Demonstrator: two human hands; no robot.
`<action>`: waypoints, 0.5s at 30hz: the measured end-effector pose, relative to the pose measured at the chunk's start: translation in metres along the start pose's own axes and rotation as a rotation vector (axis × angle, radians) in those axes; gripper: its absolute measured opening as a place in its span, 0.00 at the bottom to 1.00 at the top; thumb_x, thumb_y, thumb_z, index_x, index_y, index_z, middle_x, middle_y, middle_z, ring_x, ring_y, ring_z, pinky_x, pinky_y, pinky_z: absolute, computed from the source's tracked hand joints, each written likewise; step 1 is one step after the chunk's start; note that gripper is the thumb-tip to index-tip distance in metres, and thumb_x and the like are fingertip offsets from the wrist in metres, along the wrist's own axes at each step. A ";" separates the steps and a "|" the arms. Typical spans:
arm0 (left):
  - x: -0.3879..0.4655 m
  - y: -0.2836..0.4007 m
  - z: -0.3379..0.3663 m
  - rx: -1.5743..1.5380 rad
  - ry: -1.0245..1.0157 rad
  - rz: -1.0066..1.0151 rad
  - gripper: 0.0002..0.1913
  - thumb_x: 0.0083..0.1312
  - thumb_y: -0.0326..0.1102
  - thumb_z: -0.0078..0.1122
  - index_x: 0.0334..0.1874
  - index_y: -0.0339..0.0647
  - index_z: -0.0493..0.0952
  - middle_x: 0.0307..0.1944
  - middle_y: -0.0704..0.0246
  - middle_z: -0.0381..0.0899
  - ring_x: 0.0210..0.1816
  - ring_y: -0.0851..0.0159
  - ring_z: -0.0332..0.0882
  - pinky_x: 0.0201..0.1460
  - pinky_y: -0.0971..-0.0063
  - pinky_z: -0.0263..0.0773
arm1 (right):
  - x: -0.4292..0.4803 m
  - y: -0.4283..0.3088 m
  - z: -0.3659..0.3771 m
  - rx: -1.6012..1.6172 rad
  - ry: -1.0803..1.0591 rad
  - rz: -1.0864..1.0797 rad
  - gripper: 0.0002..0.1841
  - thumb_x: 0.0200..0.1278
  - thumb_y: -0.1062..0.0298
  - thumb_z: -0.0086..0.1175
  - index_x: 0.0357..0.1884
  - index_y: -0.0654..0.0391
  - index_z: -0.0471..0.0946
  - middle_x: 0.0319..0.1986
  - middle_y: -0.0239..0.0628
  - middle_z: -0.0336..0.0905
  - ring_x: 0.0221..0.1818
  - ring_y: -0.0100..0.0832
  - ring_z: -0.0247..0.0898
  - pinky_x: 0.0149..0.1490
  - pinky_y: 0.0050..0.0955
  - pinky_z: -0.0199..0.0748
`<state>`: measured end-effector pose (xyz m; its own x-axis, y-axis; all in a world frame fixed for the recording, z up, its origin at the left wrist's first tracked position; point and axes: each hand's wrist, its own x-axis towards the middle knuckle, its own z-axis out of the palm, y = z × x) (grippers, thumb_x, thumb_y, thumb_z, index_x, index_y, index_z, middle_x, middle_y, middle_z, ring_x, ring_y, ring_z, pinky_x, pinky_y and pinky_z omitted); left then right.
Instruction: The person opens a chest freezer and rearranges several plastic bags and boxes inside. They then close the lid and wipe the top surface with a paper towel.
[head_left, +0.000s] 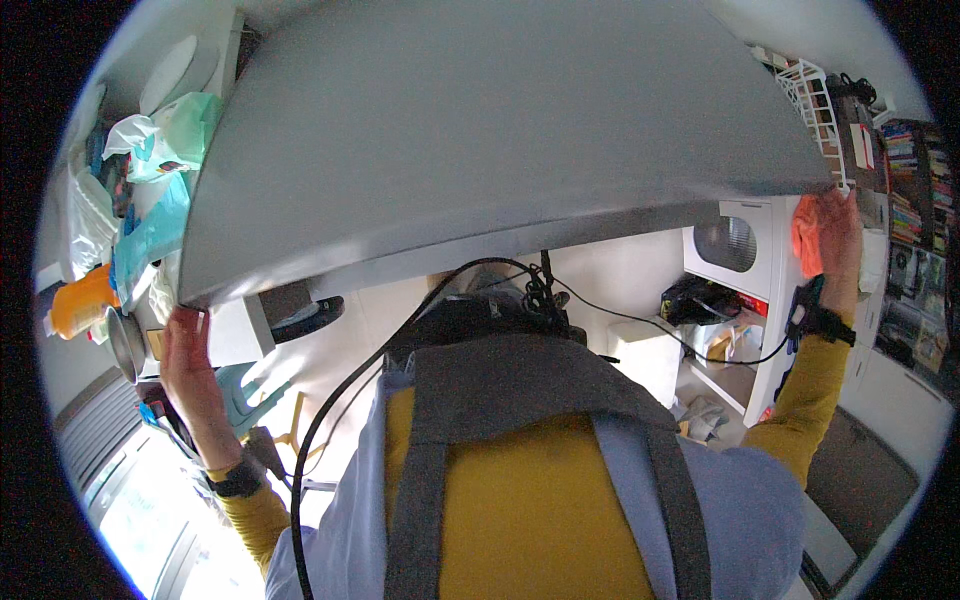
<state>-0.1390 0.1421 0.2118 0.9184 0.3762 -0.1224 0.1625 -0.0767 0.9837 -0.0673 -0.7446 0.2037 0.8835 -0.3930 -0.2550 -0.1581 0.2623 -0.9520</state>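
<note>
A large grey panel or flat-sided appliance fills the upper middle of the view, its lower edge running between my hands. At its lower left corner, my left hand has raised fingers touching the edge; whether they grip it is unclear. My right hand is up at the right corner and holds an orange cloth, which hangs beside the palm. Its fingertips are blurred against the corner. Black bands are on both wrists, and a black cable loops across my front.
Plastic bags, an orange bottle and a metal bowl are at the left. A white wire rack stands by the right corner, with bookshelves beyond. Below are a white cabinet, a white box and a teal stool.
</note>
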 end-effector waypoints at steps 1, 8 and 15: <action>-0.005 -0.009 0.004 -0.101 0.075 -0.061 0.19 0.75 0.37 0.46 0.61 0.30 0.70 0.58 0.56 0.75 0.60 0.60 0.74 0.67 0.63 0.70 | -0.003 0.009 -0.004 -0.009 -0.035 -0.016 0.13 0.71 0.58 0.51 0.46 0.58 0.74 0.45 0.36 0.76 0.49 0.36 0.71 0.58 0.39 0.68; -0.018 -0.027 0.029 -0.245 0.132 0.018 0.20 0.75 0.36 0.44 0.62 0.28 0.69 0.58 0.54 0.74 0.60 0.59 0.74 0.69 0.63 0.67 | -0.009 0.031 0.000 0.039 0.091 -0.095 0.16 0.68 0.57 0.55 0.50 0.55 0.73 0.48 0.36 0.75 0.52 0.36 0.69 0.59 0.38 0.67; 0.017 0.004 0.010 -0.278 0.113 0.179 0.22 0.75 0.37 0.43 0.64 0.26 0.66 0.63 0.52 0.69 0.67 0.56 0.66 0.73 0.62 0.60 | 0.001 -0.025 0.043 -0.047 0.265 -0.144 0.28 0.74 0.44 0.38 0.69 0.48 0.62 0.66 0.37 0.62 0.68 0.37 0.56 0.73 0.38 0.46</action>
<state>-0.1188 0.1393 0.2126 0.8753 0.4804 0.0556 -0.1166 0.0982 0.9883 -0.0435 -0.7131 0.2347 0.7537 -0.6407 -0.1462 -0.0649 0.1489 -0.9867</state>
